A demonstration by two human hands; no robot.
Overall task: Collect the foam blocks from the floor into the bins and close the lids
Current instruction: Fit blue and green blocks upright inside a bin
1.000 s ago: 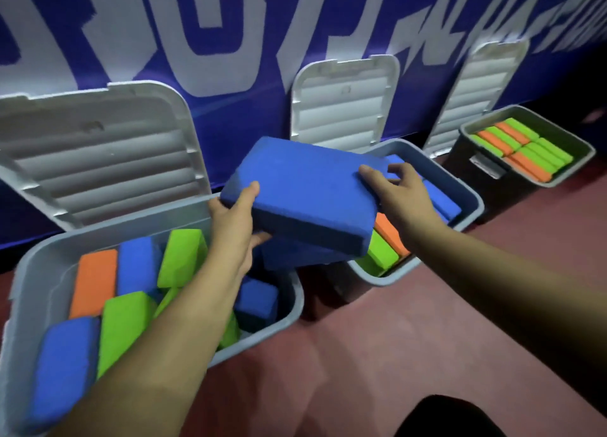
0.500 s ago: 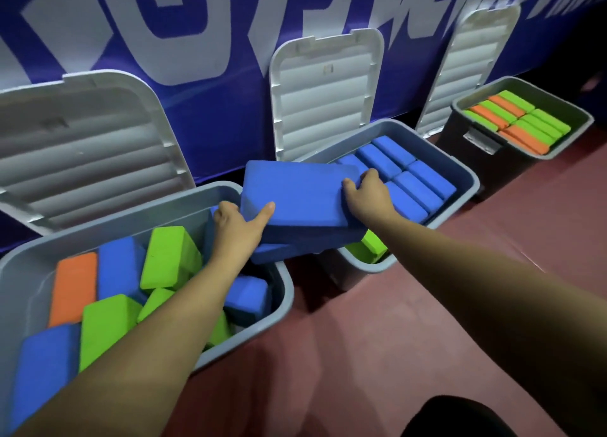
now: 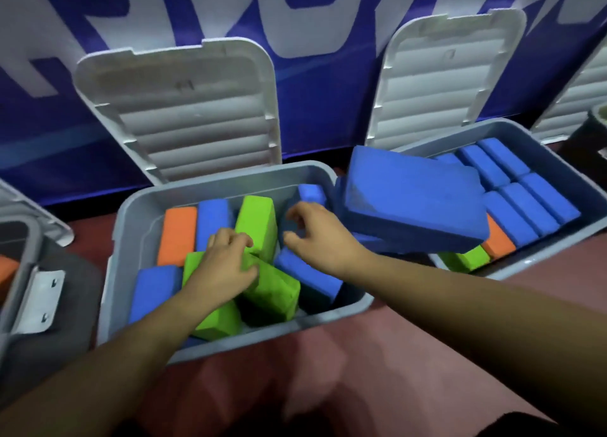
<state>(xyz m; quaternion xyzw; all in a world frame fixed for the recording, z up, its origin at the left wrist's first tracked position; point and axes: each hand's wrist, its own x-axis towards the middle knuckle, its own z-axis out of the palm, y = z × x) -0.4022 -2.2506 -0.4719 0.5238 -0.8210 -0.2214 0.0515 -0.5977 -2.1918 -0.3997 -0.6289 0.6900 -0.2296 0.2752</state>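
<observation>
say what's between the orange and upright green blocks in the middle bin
A blue block, standing between the orange block and green block; head view shows it.

Gym-like sports hall: lettered blue banner point(image 3: 312, 114), red floor point(image 3: 361, 371), foam-block bins point(image 3: 213, 190).

The left hand point(image 3: 226, 265) and the right hand point(image 3: 315, 236) are bare. The left forearm point(image 3: 124, 361) and the right forearm point(image 3: 460, 302) are bare too, uncovered to the picture's edge. 1 black shape point(image 3: 486, 426) at the bottom edge may be dark clothing, but too little shows to tell.
</observation>
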